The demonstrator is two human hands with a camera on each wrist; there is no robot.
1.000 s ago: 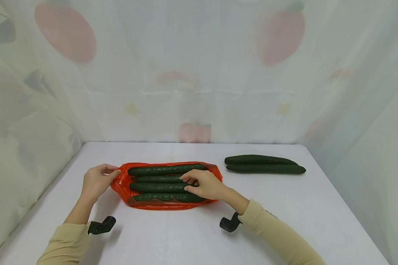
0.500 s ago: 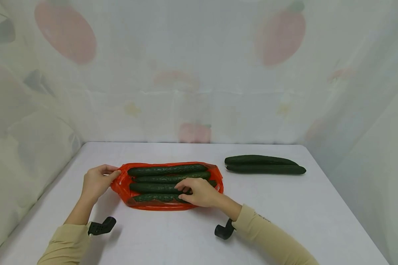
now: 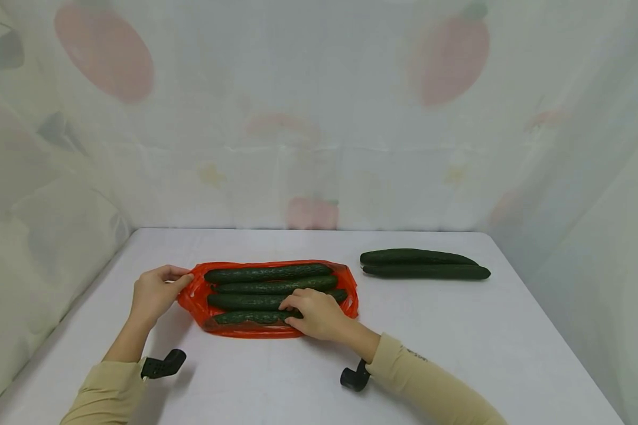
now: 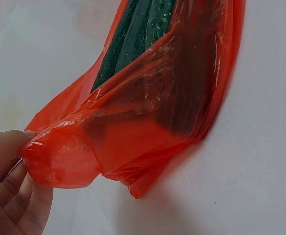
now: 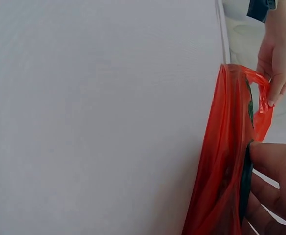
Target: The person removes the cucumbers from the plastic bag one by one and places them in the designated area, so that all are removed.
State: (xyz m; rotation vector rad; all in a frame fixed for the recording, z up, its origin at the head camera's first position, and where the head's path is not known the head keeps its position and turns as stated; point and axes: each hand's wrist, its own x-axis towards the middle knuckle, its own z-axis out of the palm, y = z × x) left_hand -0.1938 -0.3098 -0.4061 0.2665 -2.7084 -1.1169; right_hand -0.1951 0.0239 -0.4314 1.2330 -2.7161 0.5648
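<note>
from the head view, my left hand (image 3: 156, 290) pinches the left end of the red bag (image 3: 197, 301) on the white table (image 3: 457, 330); my right hand (image 3: 313, 313) curls over the nearest cucumber (image 3: 244, 317) inside. best to keep the bag pinned while drawing that cucumber out level. left wrist view: my fingertips (image 4: 13, 188) pinch bunched plastic. right wrist view: my fingers (image 5: 275, 161) lie on the cucumber's dark skin.
</note>
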